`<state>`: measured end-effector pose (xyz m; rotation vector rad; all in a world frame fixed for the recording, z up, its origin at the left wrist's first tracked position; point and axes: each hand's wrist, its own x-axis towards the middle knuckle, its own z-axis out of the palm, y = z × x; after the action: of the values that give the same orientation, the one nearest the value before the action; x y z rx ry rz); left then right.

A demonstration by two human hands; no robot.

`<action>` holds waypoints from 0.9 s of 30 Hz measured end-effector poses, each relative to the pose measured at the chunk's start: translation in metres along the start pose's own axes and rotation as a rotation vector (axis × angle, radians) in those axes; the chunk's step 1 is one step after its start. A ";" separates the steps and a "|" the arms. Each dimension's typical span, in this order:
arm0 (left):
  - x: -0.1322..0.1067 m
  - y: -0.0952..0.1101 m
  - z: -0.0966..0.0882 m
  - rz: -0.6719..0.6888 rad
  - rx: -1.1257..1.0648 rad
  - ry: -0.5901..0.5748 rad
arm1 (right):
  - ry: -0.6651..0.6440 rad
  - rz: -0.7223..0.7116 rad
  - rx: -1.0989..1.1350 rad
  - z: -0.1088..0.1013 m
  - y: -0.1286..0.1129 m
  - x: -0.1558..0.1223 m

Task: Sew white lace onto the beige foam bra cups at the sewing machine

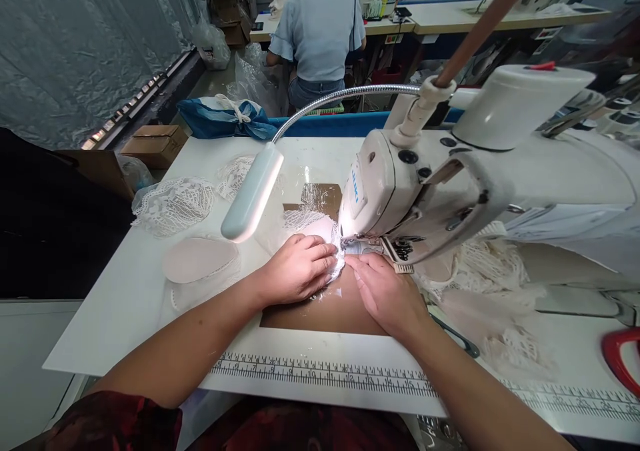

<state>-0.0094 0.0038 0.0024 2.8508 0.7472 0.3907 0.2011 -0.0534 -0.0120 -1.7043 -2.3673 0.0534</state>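
Observation:
A white lace piece (320,227) lies under the needle of a white sewing machine (390,184), brightly lit by a gooseneck lamp (253,194). My left hand (299,267) lies on the lace just left of the needle, fingers curled and pressing the fabric down. My right hand (385,291) rests in front of the presser foot, fingers together, pinching the lace's near edge. Both hands sit on a brown board (320,314) set into the white table (125,304).
Lace pieces (173,204) and a pink foam cup (199,259) lie at the left. More lace (495,284) is heaped at the right by a red-handled tool (623,357). A ruler strip (320,371) runs along the front edge. A person in a blue shirt (320,27) sits beyond.

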 end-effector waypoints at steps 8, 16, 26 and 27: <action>-0.001 -0.001 0.002 -0.010 -0.093 0.051 | 0.073 -0.188 0.050 -0.004 0.003 -0.001; -0.001 0.000 0.003 -0.002 0.021 0.047 | 0.076 -0.227 0.066 -0.003 0.004 -0.002; -0.002 0.002 0.005 0.026 0.081 -0.004 | 0.098 -0.248 0.116 0.000 0.007 -0.002; -0.002 0.002 0.006 0.033 0.082 -0.011 | 0.089 -0.228 0.131 0.001 0.008 -0.002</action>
<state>-0.0086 0.0003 -0.0031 2.9430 0.7317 0.3571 0.2086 -0.0525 -0.0140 -1.3428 -2.4171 0.0913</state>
